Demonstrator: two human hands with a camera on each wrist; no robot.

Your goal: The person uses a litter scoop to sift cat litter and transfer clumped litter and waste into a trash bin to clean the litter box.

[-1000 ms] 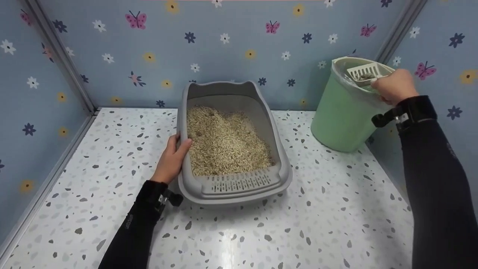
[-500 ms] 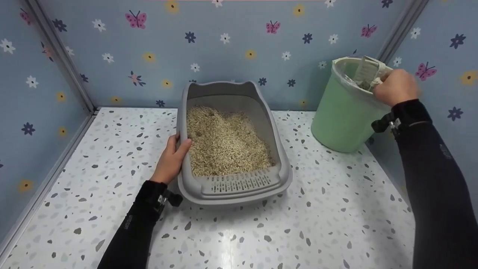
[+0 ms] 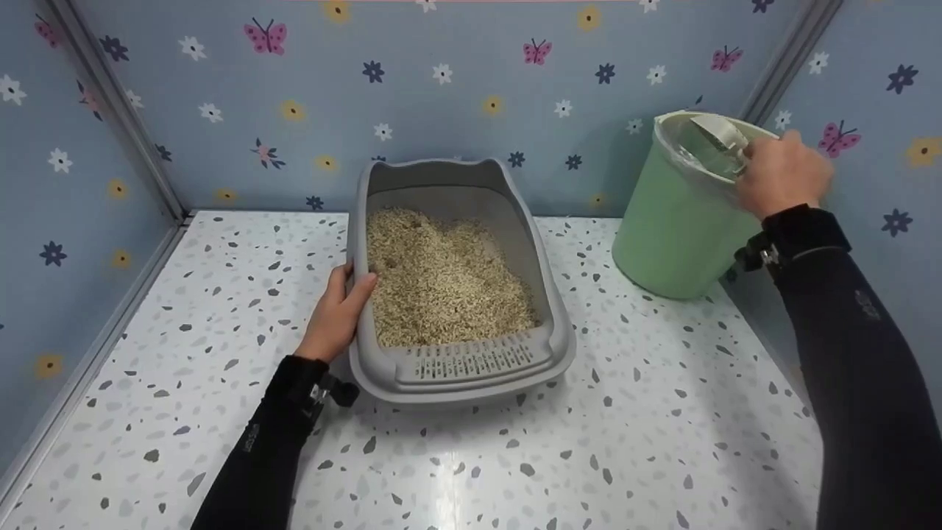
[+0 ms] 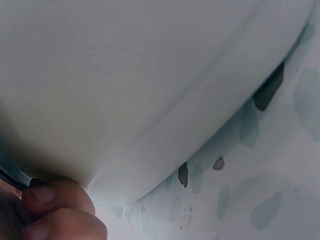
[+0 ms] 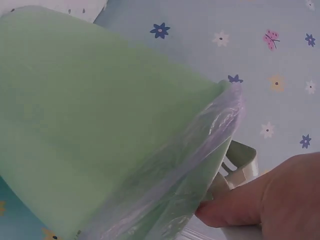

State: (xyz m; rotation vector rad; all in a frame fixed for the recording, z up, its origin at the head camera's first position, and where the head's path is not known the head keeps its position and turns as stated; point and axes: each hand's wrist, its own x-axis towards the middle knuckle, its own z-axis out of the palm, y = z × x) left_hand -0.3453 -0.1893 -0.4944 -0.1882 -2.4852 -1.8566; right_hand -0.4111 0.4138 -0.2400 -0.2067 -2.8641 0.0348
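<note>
A grey litter box (image 3: pixel 471 379) holds beige litter (image 3: pixel 449 283), heaped toward its left side. My left hand (image 3: pixel 335 316) grips the box's left rim, thumb over the edge; in the left wrist view, curled fingertips (image 4: pixel 60 200) show under the box's outer wall. My right hand (image 3: pixel 784 173) grips the handle of a pale slotted litter scoop (image 3: pixel 721 132), tipped on its side in the mouth of a green bin (image 3: pixel 677 228). The right wrist view shows the scoop (image 5: pixel 242 162) behind the bin's rim, with the hand right at the edge. No litter shows on the visible part of the scoop.
A clear plastic liner (image 5: pixel 200 145) folds over the bin's rim. Flowered blue panels (image 3: pixel 456 88) stand behind and at both sides. The white speckled surface (image 3: pixel 625 427) spreads in front of the box and the bin.
My right hand has turned the scoop from near level onto its side over the bin. The clumps seen on it earlier no longer show. The left hand and the box stay put.
</note>
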